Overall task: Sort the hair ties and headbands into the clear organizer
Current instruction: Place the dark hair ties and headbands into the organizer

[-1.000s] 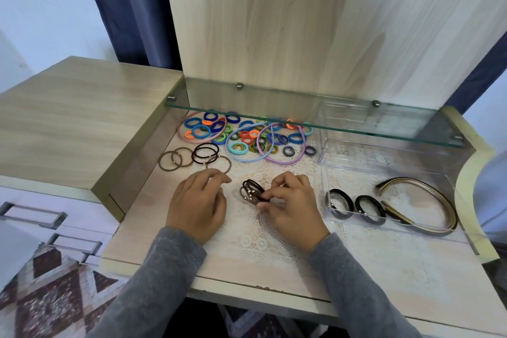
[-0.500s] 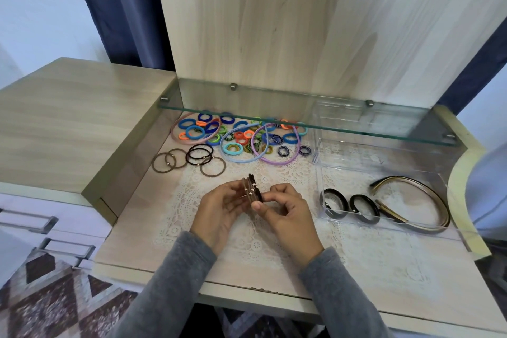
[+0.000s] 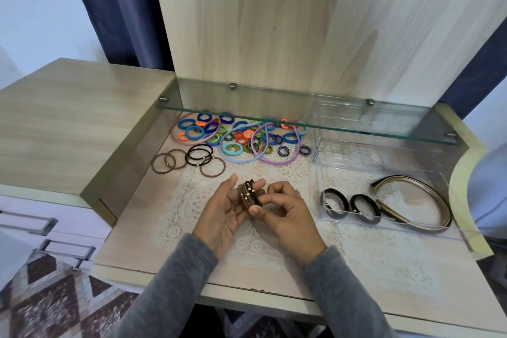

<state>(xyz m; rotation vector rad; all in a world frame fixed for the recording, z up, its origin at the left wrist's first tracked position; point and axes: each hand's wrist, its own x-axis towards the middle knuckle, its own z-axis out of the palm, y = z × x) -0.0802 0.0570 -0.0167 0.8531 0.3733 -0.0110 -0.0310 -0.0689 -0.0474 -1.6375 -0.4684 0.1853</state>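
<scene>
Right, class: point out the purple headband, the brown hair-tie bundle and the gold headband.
purple headband [image 3: 275, 163], head view, bottom of its curve.
brown hair-tie bundle [image 3: 248, 196], head view, middle of the stack.
gold headband [image 3: 406, 178], head view, top of its arch.

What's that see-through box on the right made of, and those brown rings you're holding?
The clear rectangular organizer looks like hard, glossy plastic, perhaps acrylic: see-through walls with sharp, shiny edges. The bundle of brown hair ties pinched by the right hand looks like matte fabric-covered elastic, each tie with a small metal-looking bead.
</scene>
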